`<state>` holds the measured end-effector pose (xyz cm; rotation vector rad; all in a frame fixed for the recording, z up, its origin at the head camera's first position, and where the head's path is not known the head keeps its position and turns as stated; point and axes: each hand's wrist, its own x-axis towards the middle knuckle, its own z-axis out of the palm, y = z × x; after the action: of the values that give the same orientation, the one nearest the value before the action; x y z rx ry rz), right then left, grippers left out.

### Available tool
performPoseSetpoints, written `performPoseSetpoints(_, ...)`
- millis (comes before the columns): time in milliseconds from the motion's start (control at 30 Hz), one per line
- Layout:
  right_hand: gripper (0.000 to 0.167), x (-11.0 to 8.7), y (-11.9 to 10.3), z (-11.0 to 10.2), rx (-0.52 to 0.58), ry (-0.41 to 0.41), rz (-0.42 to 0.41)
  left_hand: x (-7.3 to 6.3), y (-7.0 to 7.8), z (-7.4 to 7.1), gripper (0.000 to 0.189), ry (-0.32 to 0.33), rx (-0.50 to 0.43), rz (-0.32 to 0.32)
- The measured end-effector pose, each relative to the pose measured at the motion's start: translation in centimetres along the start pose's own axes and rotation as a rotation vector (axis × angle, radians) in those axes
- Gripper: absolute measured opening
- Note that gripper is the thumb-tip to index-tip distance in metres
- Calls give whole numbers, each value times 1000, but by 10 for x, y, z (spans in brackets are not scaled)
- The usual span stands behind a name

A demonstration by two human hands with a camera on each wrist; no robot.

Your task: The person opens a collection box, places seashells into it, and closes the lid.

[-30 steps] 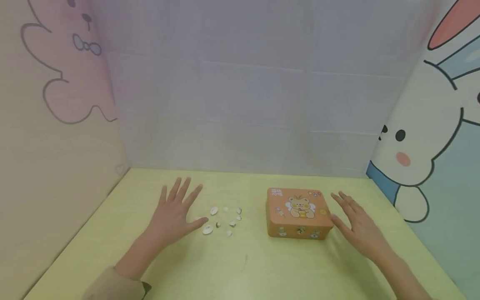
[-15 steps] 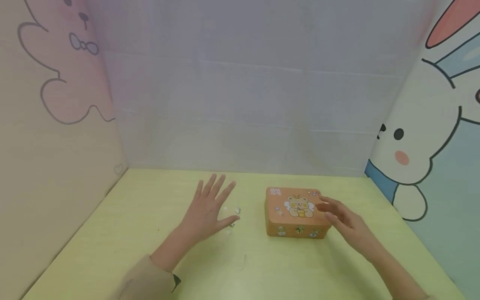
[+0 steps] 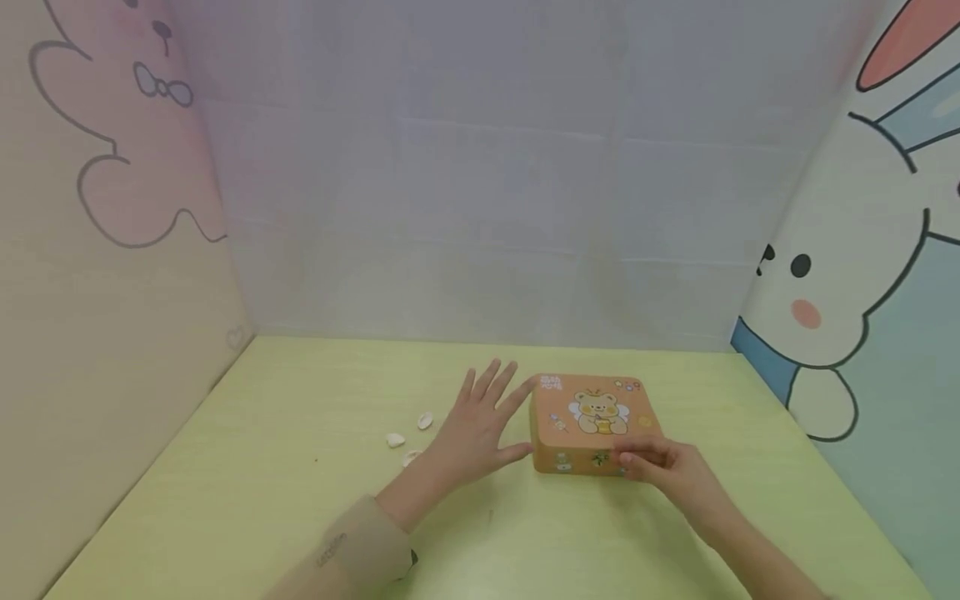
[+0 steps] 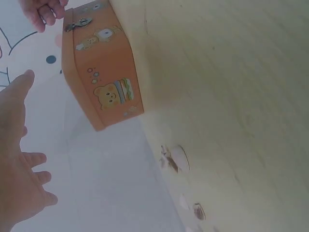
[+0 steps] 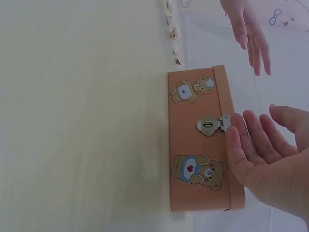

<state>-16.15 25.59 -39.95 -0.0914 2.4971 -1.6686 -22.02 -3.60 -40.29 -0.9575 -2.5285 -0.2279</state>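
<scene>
An orange hinged box with bear pictures lies on the table; the right wrist view shows a metal latch on its front. My left hand hovers by the box's left side, fingers spread. A gap separates it from the box in the left wrist view. At the front right of the box is my right hand, fingers loosely bent. Its fingertips are beside the latch and lid edge; I cannot tell whether they touch. Small white seashells lie left of my left hand, which hides several others.
The pale yellow table meets a whitish back wall. A bear drawing marks the left wall and a rabbit drawing the right one. More shells appear low in the left wrist view.
My left hand has moved right, across the shells to the box's left side. My right hand has come from the box's right side to its front edge. The box looks still.
</scene>
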Motion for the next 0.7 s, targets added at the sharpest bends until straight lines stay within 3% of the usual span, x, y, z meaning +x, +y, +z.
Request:
performPoseSetpoints(167, 39, 1, 14, 8, 88, -40, 40, 9, 8, 11, 85, -53, 22, 0)
performPoseSetpoints(433, 41, 1, 26, 15, 52, -14, 136, 22, 19, 25, 84, -156, 35, -4)
performPoseSetpoints(700, 39, 7, 34, 25, 119, -15, 132, 26, 23, 29, 74, -254, 17, -27)
